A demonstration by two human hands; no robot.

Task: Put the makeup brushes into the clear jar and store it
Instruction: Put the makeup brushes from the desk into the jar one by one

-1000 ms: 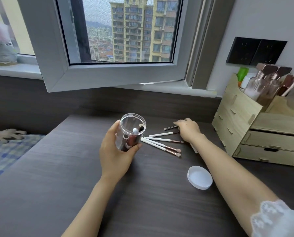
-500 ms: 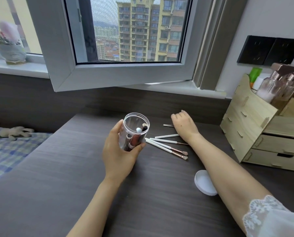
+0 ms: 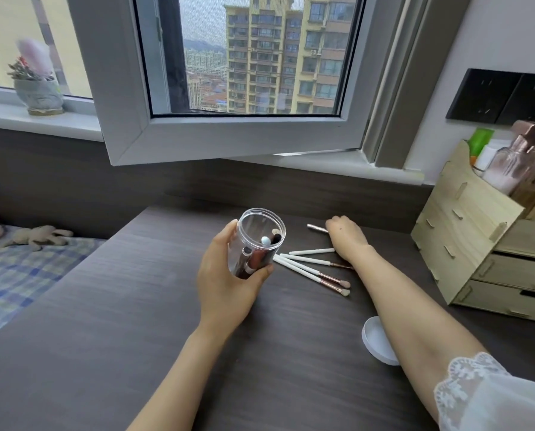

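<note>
jar: clear round plastic jar (image 3: 257, 241), lid off, tilted a bit, lifted off the dark wood-grain desk (image 3: 110, 321); a few brushes already sit inside

left hand (image 3: 228, 281): fingers wrapped around the jar's lower half

right hand (image 3: 347, 236): fingers curled down over a silver-tipped brush (image 3: 316, 227) lying on the desk, looks like gripping it

loose brushes: four slim white-handled makeup brushes (image 3: 311, 269) flat on the desk, just right of the jar

lid: round white lid (image 3: 375, 337) near the right forearm

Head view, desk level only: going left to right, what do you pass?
Stuffed toy on the bed → left hand gripping the clear jar → white-handled brushes loose on the desk → right hand on a metal-handled brush → white lid → wooden organizer.
</note>
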